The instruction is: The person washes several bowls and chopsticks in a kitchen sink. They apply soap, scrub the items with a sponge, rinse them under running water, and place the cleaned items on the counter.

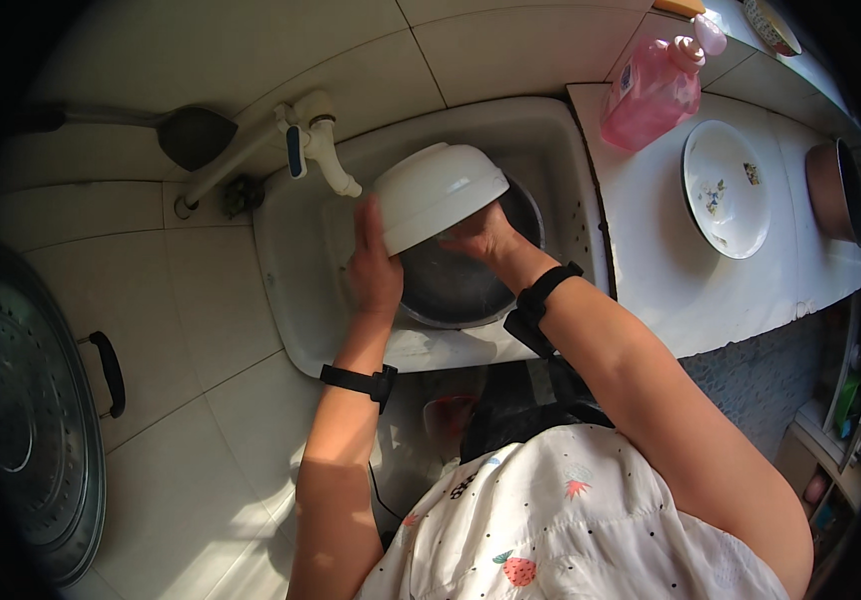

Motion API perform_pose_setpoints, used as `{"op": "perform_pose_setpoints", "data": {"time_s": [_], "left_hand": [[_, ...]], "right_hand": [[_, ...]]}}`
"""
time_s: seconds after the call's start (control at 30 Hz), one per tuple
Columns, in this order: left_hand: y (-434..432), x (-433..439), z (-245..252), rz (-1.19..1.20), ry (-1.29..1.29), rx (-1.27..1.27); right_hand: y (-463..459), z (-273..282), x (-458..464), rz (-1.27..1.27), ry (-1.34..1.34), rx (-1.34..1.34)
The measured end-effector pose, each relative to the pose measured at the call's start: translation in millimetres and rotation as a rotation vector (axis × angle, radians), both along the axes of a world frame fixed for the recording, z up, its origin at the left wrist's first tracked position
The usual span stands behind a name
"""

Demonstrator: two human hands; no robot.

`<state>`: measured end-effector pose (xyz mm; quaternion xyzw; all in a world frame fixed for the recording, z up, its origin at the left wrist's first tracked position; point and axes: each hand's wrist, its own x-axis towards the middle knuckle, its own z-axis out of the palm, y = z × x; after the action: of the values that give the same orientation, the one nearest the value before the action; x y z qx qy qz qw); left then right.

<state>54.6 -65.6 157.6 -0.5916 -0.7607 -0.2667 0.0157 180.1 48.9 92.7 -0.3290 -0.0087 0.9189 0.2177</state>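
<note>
A large white bowl is tilted on its side above the sink, its base away from me and its mouth towards me. My left hand grips its left side, thumb and fingers partly behind the wall. My right hand reaches under the rim into the bowl's mouth; its fingertips are hidden, so what they hold cannot be told. Below the bowl a dark metal basin rests in the white sink. Left of the bowl, a white plastic tap with a blue lever points its spout at the sink.
Pink liquid soap in a pump bottle, a patterned white dish and a brownish pot stand on the white counter at right. A dark spatula hangs on the tiled wall. At far left is a metal steamer lid.
</note>
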Motion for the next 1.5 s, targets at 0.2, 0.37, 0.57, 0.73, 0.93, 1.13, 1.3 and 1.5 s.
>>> {"op": "perform_pose_setpoints", "data": {"time_s": [0.2, 0.37, 0.57, 0.73, 0.93, 1.13, 1.3, 1.5], "left_hand": [[6, -15, 6, -0.116, 0.196, -0.038], [14, -18, 1, 0.006, 0.187, -0.45], [30, -11, -22, 0.102, 0.166, -0.823], [20, -15, -54, 0.399, -0.932, -0.986], [-20, 21, -94, 0.666, -2.058, -0.824], [-14, 39, -82, 0.415, -1.984, -0.484], [0, 17, -47, 0.161, -1.282, -0.153], [1, -6, -17, -0.134, -0.189, -0.023]], "right_hand": [[-1, -11, 6, 0.029, 0.029, 0.095], [-14, -20, 38, 0.263, -0.413, 0.209], [-26, -34, 68, 0.348, -0.512, 0.115], [-29, -18, 88, 0.366, -0.526, 0.037], [-26, 28, 97, 0.284, -0.581, -0.026], [-16, 41, 87, 0.197, -0.701, 0.198], [-7, -5, 77, -0.003, -0.401, -0.07], [-3, -62, 43, -0.343, -0.143, -0.073]]}}
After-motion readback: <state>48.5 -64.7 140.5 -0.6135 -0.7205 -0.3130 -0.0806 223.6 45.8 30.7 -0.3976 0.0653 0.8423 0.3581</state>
